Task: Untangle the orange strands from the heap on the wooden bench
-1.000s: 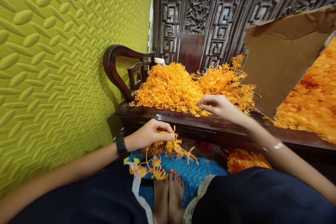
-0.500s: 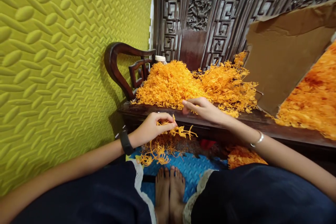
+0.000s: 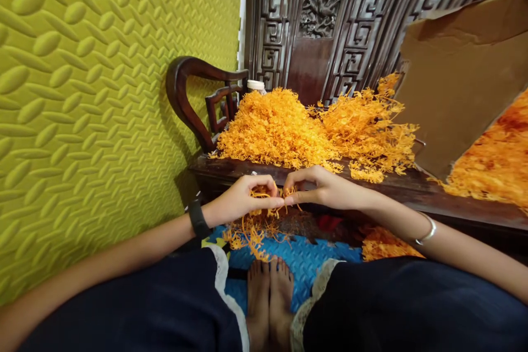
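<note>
- Left hand [image 3: 237, 198]: fingertips pinching thin, branching orange strands [image 3: 251, 234], curly ends dangling below.
- Right hand [image 3: 330, 190]: fingertips narrowed on the strands, beside the left's.
- Beyond the fingers: fluffy, lighter orange pile [image 3: 280, 129] on dark bench [image 3: 396, 191].

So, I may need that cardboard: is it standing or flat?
Standing, slanted: the cardboard rises from the bench seat, partly hiding the carved backrest.

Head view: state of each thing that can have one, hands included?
Left hand, fingers closed on orange strands
Right hand, fingers pinched at the strands, meeting the left's
Left orange pile, heaped on the bench
Right orange pile, looser, beside it
Cardboard, upright, leaning, creased
Black wristband, fastened on left wrist
Bangle, on right forearm
White lid, level, container mostly hidden
</note>
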The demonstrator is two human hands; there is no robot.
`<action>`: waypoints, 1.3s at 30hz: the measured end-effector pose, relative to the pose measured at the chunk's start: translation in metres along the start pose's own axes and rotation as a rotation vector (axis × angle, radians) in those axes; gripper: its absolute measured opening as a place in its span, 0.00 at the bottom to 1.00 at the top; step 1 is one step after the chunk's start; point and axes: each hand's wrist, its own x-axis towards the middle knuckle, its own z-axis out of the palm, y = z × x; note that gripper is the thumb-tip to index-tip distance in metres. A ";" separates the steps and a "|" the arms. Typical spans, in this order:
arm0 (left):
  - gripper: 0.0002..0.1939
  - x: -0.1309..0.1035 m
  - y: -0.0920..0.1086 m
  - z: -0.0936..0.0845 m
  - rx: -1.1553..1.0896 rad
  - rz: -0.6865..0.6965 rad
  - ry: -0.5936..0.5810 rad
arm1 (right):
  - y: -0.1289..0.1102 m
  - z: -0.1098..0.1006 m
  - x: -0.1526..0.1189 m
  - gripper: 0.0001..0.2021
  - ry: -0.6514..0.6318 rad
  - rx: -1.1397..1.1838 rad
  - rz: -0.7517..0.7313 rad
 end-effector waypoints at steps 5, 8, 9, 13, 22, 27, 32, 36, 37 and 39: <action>0.11 -0.001 0.003 0.003 -0.060 -0.059 -0.093 | 0.003 0.006 0.003 0.13 0.117 0.283 0.073; 0.08 -0.002 0.003 0.002 -0.088 -0.095 -0.063 | 0.003 0.008 0.003 0.15 0.191 0.328 0.109; 0.09 -0.002 0.003 0.002 -0.098 -0.112 -0.069 | 0.004 0.008 0.002 0.15 0.200 0.327 0.114; 0.13 -0.005 -0.002 0.000 -0.080 -0.112 -0.155 | 0.010 0.006 -0.003 0.14 0.109 0.421 0.157; 0.13 -0.007 0.005 -0.006 -0.056 -0.062 -0.165 | 0.030 0.006 -0.009 0.11 0.011 0.681 0.103; 0.14 -0.003 0.003 -0.001 -0.080 -0.132 -0.187 | 0.024 0.014 -0.005 0.13 0.042 0.606 0.116; 0.09 0.001 0.001 0.005 -0.157 -0.176 -0.156 | 0.018 0.020 -0.002 0.16 0.051 0.437 0.082; 0.10 0.001 0.001 0.006 -0.225 -0.186 -0.163 | 0.016 0.021 -0.001 0.16 0.132 0.343 0.008; 0.10 0.001 0.002 0.006 -0.221 -0.180 -0.174 | 0.015 0.021 -0.002 0.16 0.138 0.343 0.000; 0.09 0.000 0.005 0.005 -0.218 -0.157 -0.214 | 0.013 0.021 -0.002 0.16 0.118 0.360 -0.008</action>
